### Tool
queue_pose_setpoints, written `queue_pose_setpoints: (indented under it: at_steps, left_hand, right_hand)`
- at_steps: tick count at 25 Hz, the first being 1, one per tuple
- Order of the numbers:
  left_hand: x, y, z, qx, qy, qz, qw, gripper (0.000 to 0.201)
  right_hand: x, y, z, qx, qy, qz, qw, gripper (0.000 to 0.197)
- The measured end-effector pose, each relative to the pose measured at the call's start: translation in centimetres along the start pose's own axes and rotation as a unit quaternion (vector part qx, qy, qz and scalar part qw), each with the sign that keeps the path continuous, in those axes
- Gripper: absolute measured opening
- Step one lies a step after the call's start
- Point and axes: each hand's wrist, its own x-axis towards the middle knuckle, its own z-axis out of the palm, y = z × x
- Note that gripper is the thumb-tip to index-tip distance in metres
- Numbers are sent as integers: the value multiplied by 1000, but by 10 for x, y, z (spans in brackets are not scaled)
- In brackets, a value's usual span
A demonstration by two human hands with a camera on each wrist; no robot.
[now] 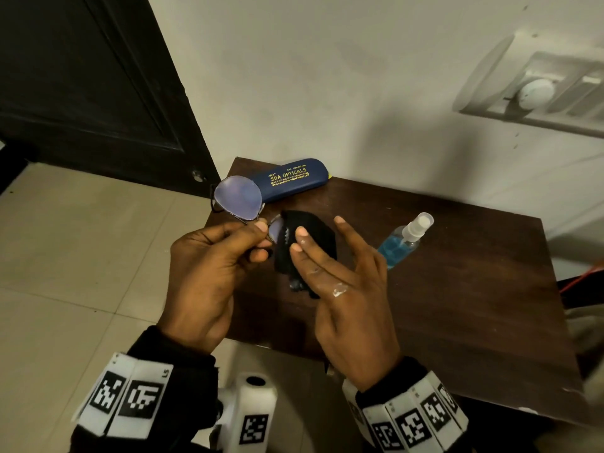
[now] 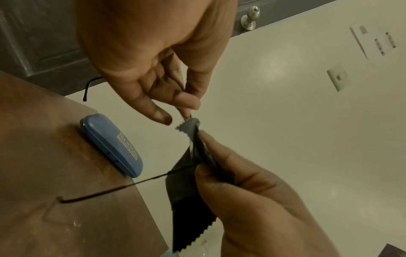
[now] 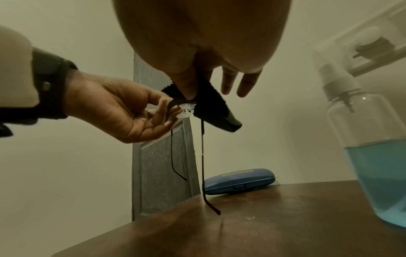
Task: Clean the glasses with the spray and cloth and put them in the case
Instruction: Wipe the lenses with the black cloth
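My left hand pinches the thin-framed glasses near the bridge and holds them above the table's left edge. One lens shows bare; the other is wrapped in the black cloth, which my right hand pinches between thumb and fingers, its outer fingers straight. From the right wrist, the temple arms hang down below the cloth. The blue case lies shut at the table's far left corner. The spray bottle with blue liquid lies on the table to the right of my hands.
The dark wooden table stands against a white wall, with tiled floor to its left and a dark door behind. A switch panel hangs on the wall at right.
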Motion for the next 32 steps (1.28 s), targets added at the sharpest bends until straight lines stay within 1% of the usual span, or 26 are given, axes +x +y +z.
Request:
queue_pose_setpoints:
  at_steps: [2,3,4,7,8,9,13,15,18,21,22,23,26,27,28,31,32]
  left_hand:
    - [0,1,0,-3,-1,-1,1000,13]
    - [0,2,0,-7,1,-2,1000,12]
    - [0,2,0,-13,3,-2,1000,11]
    - [3,1,-2,-35,8,3,999,8]
    - [4,0,-3,-36,5,2,999,8]
    - [5,-1,-4,-34,1,0,999,8]
    - [3,1,-1,-18,-9,-3,1000,6]
    - [2,3,0,-21,-15,-1,1000,7]
    - [2,3,-1,-32,-15,7,999,8]
    - [1,-1,1,-36,-22,7,999,8]
    - [0,-1,2,-35,-24,4,999,8]
    - [-1,-2,3,-32,-26,3,999,9]
    - [-2,0,5,6,-42,8,999,12]
    - [-3,-1,6,17,-46,10,999,13]
    - [-4,-1,7,24,-48,12,998,14]
    - [-6,-3,9,28,-48,17,998,13]
    - [-7,-3,9,34,-48,19,998,12]
  right_hand:
    - [3,5,-1,-6,17,50,999,56]
    - [4,6,-1,-5,20,59,998,56]
    - [4,6,-2,0,20,52,998,55]
    - [0,0,-2,25,-4,-13,1000,51]
    - [-1,-2,-2,27,-13,-25,999,51]
    - [-1,-2,-2,27,-16,-20,999,51]
    - [2,6,-1,21,16,58,998,57]
    - [2,9,-1,20,26,64,997,56]
    - [2,4,-3,19,20,38,999,53]
    - [-1,-7,-1,11,-13,-29,999,48]
    - [-2,-9,0,6,-16,-37,999,47]
    - [-2,-8,0,3,-11,-27,1000,49]
    - [3,4,-4,-5,18,62,998,57]
    - [4,7,-5,-8,21,76,997,58]
    - [4,7,-5,-7,20,73,997,58]
    - [2,-3,-3,10,7,8,1000,52]
    - [2,-4,-3,7,2,-2,1000,51]
